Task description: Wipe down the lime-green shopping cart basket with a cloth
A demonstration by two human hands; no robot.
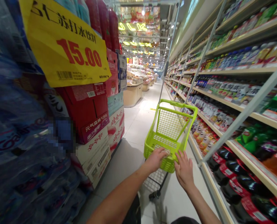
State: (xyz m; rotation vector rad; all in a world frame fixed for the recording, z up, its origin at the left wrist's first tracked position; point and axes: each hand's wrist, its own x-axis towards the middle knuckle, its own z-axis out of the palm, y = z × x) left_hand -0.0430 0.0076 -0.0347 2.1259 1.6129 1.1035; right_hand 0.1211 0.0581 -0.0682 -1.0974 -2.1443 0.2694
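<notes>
A lime-green shopping cart (168, 138) stands in the aisle before me, its mesh basket above a grey wire lower frame and dark wheels. My left hand (157, 159) is closed over the near rim of the basket, fingers curled inward. Something small and pale shows by its fingertips, too small to name. At the basket's near right corner, my right hand (184, 169) lies with its fingers stretched out and apart, the tips touching the rim. No goods are visible in the basket.
On the left rise stacked drink cartons (87, 109) and wrapped bottle packs (23, 133) under a yellow price sign (68, 46). Shelves of bottled drinks (236, 90) line the right side, with a slanted metal post (245, 109). Pale tiled floor (138, 119) leads to display counters (132, 93).
</notes>
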